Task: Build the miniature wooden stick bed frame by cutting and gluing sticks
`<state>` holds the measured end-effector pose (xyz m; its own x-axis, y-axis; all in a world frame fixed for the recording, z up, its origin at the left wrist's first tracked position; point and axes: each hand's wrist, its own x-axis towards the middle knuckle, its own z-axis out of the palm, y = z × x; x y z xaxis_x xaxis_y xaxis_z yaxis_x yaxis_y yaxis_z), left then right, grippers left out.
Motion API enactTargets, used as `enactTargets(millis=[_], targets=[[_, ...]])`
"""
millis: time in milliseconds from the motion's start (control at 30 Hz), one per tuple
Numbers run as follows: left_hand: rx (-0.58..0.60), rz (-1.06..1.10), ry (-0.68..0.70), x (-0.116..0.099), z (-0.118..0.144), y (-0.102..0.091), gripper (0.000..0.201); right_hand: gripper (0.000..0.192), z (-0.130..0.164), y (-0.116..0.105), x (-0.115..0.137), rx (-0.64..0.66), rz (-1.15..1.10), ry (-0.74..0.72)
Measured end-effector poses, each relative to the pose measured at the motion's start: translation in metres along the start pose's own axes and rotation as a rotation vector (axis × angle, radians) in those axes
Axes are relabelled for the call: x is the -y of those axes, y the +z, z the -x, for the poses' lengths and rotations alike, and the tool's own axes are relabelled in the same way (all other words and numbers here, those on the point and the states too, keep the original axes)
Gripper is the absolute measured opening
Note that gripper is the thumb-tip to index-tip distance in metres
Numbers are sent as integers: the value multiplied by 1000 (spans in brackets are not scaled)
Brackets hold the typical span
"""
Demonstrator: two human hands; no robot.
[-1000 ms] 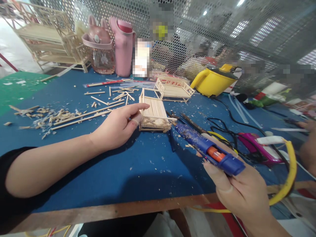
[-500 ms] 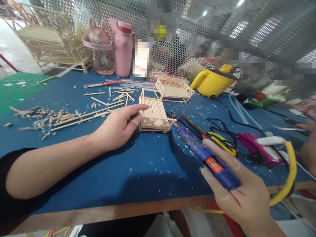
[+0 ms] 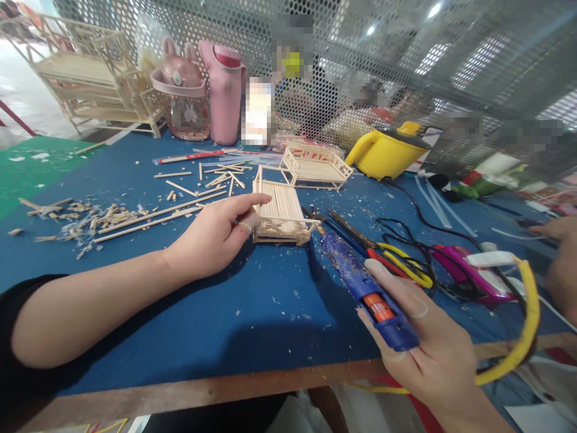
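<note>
My left hand [image 3: 220, 234] grips the left side of a small stick-built piece [image 3: 282, 204], its index finger stretched over the row of slats. Rough, fuzzy bits line the front of this piece. My right hand [image 3: 433, 337] is closed around a blue hot glue gun [image 3: 347, 264] with an orange part in its slot. Its metal tip reaches the front right corner of the stick piece; whether they touch I cannot tell. Behind stands a second little stick frame [image 3: 318, 171] with railings. Pliers with red and yellow handles [image 3: 387, 258] lie beside the glue gun.
Loose sticks [image 3: 162, 219] and a heap of scraps [image 3: 103, 219] lie on the left. At the back are a pink bottle [image 3: 225, 96], a rabbit-eared bottle [image 3: 187, 108] and a yellow pot [image 3: 390, 153]. Black cables and a magenta device [image 3: 473, 273] are at right, near another person's hand [image 3: 561, 246].
My right hand and the glue gun have shifted slightly left and down, with the tip still near the same corner. My left hand keeps its hold on the stick piece.
</note>
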<state>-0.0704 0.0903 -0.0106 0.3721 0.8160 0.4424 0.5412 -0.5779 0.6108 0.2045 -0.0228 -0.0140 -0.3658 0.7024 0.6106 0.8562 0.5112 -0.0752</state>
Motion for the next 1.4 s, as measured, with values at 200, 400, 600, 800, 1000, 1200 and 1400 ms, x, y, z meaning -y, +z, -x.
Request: enactTargets(millis=[200,400,600,800,1000,1200,1400], targets=[[-47,68,-62,0,0,1,39,65,-48,1,-46,-186,138,1],[-226,321,-164,-2,0,-1,33,44,-142,38,-136,67,224,-83],[-238,262,-187,-7,3,-4,23,43,-175,60,-170,303,369,-84],[-252,202,-172,-5,6,1,23,50,-183,79,-171,308,422,-40],[-302,69,120,-10,16,5,35,62,-176,66,-127,74,330,45],[-130,16,331,-24,20,7,50,13,-125,13,-22,13,-155,-283],[-107,-6,420,-35,22,8,48,8,-103,15,4,78,-371,-390]])
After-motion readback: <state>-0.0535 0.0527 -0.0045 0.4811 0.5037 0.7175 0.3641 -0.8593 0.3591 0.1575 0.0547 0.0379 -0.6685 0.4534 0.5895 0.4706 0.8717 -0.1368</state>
